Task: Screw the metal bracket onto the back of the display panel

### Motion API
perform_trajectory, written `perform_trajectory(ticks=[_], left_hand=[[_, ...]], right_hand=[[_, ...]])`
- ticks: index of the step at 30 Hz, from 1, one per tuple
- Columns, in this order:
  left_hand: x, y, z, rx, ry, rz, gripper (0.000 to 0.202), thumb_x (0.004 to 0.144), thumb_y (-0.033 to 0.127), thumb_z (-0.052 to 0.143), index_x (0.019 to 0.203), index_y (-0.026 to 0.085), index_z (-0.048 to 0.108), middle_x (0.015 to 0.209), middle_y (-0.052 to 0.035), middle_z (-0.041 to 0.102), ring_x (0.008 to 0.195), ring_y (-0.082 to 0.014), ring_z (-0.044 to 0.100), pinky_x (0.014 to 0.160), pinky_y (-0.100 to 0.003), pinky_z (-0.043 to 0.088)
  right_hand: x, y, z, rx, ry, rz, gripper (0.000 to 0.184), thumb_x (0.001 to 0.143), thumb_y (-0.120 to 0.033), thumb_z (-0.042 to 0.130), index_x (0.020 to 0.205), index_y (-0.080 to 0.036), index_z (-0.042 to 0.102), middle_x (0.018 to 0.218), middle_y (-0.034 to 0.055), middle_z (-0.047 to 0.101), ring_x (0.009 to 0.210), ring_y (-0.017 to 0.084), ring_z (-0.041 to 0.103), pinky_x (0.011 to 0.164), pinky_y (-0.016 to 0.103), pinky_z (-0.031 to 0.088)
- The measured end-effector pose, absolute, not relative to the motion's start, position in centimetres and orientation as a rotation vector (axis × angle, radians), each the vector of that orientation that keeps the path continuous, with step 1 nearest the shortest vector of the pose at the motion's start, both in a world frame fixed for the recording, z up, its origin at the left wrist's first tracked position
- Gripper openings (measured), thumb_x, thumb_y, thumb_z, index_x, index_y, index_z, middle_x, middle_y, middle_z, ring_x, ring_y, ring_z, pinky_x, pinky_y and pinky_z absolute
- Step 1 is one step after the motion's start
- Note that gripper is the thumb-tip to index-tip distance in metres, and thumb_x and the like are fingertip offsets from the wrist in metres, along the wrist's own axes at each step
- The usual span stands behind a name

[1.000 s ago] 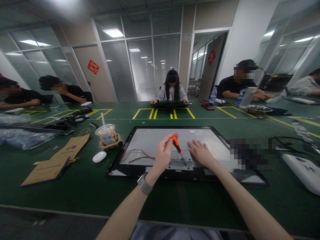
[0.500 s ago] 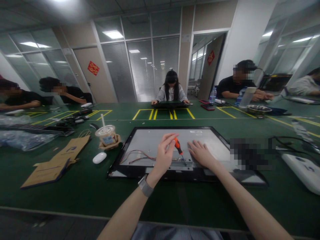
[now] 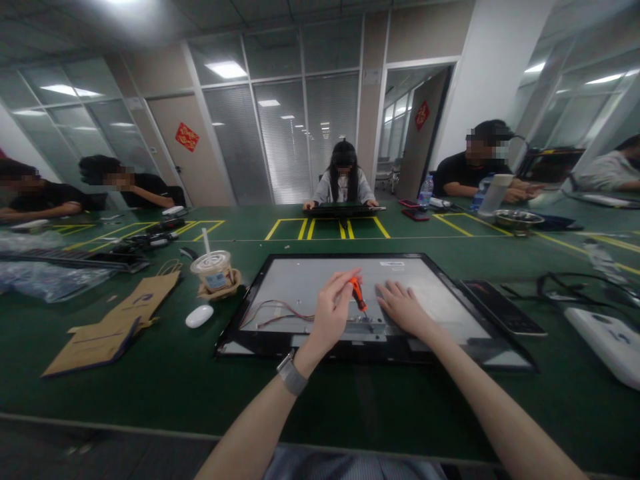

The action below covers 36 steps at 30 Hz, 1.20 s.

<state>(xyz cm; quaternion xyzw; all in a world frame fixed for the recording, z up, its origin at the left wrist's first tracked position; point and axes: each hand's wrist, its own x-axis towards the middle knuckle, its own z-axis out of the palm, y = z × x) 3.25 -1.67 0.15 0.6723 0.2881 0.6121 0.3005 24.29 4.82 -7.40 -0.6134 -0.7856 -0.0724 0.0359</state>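
A flat display panel (image 3: 295, 280) with a black frame and grey back lies on the table before me. My left hand (image 3: 331, 310), with a watch at the wrist, is closed on an orange and black screwdriver (image 3: 359, 297). The screwdriver is tilted, its shaft pointing down at a metal bracket (image 3: 379, 329) along the panel's near edge. Its exact tip contact is too small to make out. My right hand (image 3: 404, 308) rests flat on the panel's back, fingers spread, right of the screwdriver. Thin cables (image 3: 280, 310) run across the panel left of my left hand.
On the left are a lidded cup (image 3: 214, 270) with a straw, a white mouse (image 3: 199, 316) and a brown paper bag (image 3: 133, 307). A black phone-like slab (image 3: 503, 307) and a white device (image 3: 603, 340) lie on the right. A person (image 3: 343, 177) sits opposite.
The screwdriver handle has shifted slightly and turned in my left hand, which has moved a little. My right hand stays in place on the panel.
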Motion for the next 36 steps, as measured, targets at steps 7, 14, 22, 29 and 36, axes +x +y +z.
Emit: perform_trajectory(ticks=[7, 14, 22, 29, 36], left_hand=[[3.17, -1.48, 0.20, 1.728, 0.954, 1.730, 0.014, 0.086, 0.028, 0.068, 0.095, 0.021, 0.076, 0.084, -0.0016, 0.054, 0.078, -0.0133, 0.056, 0.080, -0.028, 0.050], [3.25, -1.78, 0.41, 1.748, 0.742, 1.612, 0.032, 0.098, 0.026, 0.048, 0.122, 0.019, 0.067, 0.112, -0.0095, 0.064, 0.103, -0.0186, 0.063, 0.094, -0.034, 0.050], [3.22, -1.47, 0.10, 1.726, 0.868, 1.668, 0.020, 0.087, 0.029, 0.067, 0.103, 0.022, 0.076, 0.088, -0.0029, 0.056, 0.081, -0.0133, 0.059, 0.080, -0.027, 0.051], [3.24, -1.90, 0.46, 1.691, 0.752, 1.613, 0.031, 0.097, 0.030, 0.050, 0.118, 0.019, 0.069, 0.119, -0.0104, 0.065, 0.113, -0.0212, 0.061, 0.099, -0.035, 0.048], [3.24, -1.51, 0.41, 1.638, 0.838, 1.690, 0.019, 0.086, 0.029, 0.067, 0.099, 0.019, 0.076, 0.090, -0.0056, 0.065, 0.086, -0.0169, 0.063, 0.082, -0.030, 0.052]], right_hand=[[24.50, 4.95, -7.64, -1.856, -2.419, -0.233, 0.055, 0.100, -0.036, 0.024, 0.148, -0.019, 0.044, 0.151, 0.0183, 0.043, 0.137, 0.035, 0.038, 0.107, 0.057, 0.033], [24.50, 5.01, -7.66, -1.861, -2.427, -0.229, 0.055, 0.100, -0.036, 0.024, 0.148, -0.019, 0.043, 0.152, 0.0178, 0.042, 0.138, 0.035, 0.038, 0.107, 0.057, 0.032], [24.35, 4.90, -7.52, -1.880, -2.427, -0.246, 0.054, 0.101, -0.036, 0.026, 0.149, -0.018, 0.043, 0.152, 0.0193, 0.042, 0.138, 0.035, 0.038, 0.108, 0.055, 0.032], [24.52, 5.24, -7.96, -1.867, -2.412, -0.224, 0.054, 0.100, -0.037, 0.025, 0.149, -0.020, 0.043, 0.152, 0.0181, 0.042, 0.138, 0.035, 0.037, 0.108, 0.056, 0.032], [24.48, 5.07, -7.77, -1.873, -2.404, -0.200, 0.054, 0.100, -0.037, 0.025, 0.148, -0.020, 0.043, 0.152, 0.0175, 0.042, 0.139, 0.034, 0.036, 0.109, 0.056, 0.031]])
